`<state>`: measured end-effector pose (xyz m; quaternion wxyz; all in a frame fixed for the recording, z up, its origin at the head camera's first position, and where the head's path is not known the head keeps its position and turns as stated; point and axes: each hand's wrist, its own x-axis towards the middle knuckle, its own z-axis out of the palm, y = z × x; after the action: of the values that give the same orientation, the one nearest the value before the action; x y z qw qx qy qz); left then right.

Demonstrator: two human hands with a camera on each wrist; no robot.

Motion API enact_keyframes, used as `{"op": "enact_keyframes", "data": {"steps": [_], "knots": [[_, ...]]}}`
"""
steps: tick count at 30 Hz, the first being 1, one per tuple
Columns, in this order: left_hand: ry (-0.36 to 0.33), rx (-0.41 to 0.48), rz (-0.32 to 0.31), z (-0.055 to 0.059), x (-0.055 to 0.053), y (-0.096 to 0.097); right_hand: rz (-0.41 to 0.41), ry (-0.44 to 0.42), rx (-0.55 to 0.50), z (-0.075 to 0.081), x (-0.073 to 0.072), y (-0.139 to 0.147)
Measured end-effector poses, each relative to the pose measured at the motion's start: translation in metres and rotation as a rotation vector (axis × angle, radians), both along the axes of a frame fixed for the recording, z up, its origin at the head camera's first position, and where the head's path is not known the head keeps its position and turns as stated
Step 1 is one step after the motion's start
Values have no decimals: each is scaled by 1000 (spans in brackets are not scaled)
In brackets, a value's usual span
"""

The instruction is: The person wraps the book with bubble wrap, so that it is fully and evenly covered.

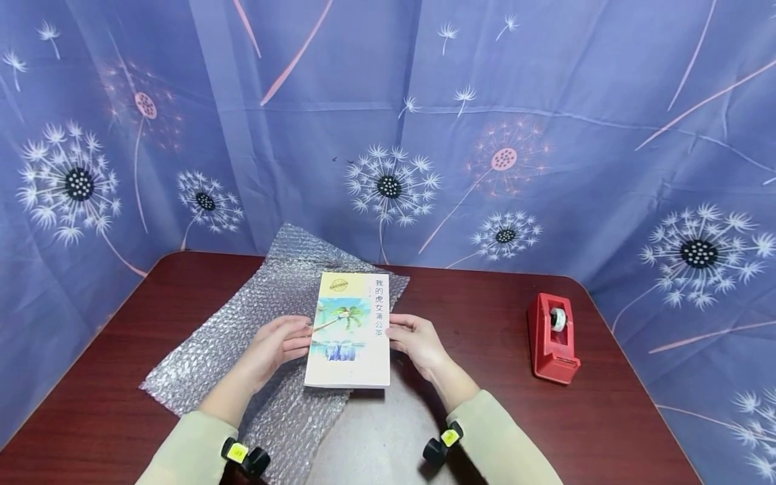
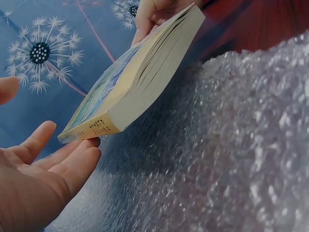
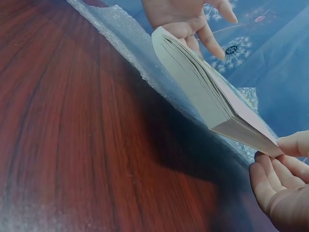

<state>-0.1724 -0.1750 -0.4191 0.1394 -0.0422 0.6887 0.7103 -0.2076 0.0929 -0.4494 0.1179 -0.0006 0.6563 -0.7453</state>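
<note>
A paperback book with a palm tree on its pale cover is held up, tilted, over a sheet of bubble wrap. On its right edge, my right hand pinches it, thumb on the cover and fingers beneath, as the right wrist view shows at that hand. My left hand is at the spine side. In the left wrist view, the fingers of this hand reach straight under the spine, with the thumb lifted away from the book.
A red tape dispenser with a roll of tape stands on the right of the dark red wooden table. The bubble wrap runs diagonally across the left and middle of the table. A blue dandelion-print curtain hangs behind.
</note>
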Motion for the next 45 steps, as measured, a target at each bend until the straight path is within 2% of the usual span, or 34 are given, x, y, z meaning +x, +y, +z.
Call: {"op": "enact_keyframes", "data": {"steps": [10, 19, 30, 41, 45], "knots": [[16, -54, 15, 1, 2, -9, 6, 47, 60, 1, -2, -15], [28, -81, 29, -1, 3, -17, 15, 49, 63, 0, -2, -28], [25, -158, 60, -6, 3, -24, 32, 76, 103, 4, 1, -41], [32, -178, 100, -6, 6, -30, 50, 96, 130, 8, 2, -54], [37, -212, 109, -5, 7, -32, 57, 106, 118, 7, 1, -59]]}}
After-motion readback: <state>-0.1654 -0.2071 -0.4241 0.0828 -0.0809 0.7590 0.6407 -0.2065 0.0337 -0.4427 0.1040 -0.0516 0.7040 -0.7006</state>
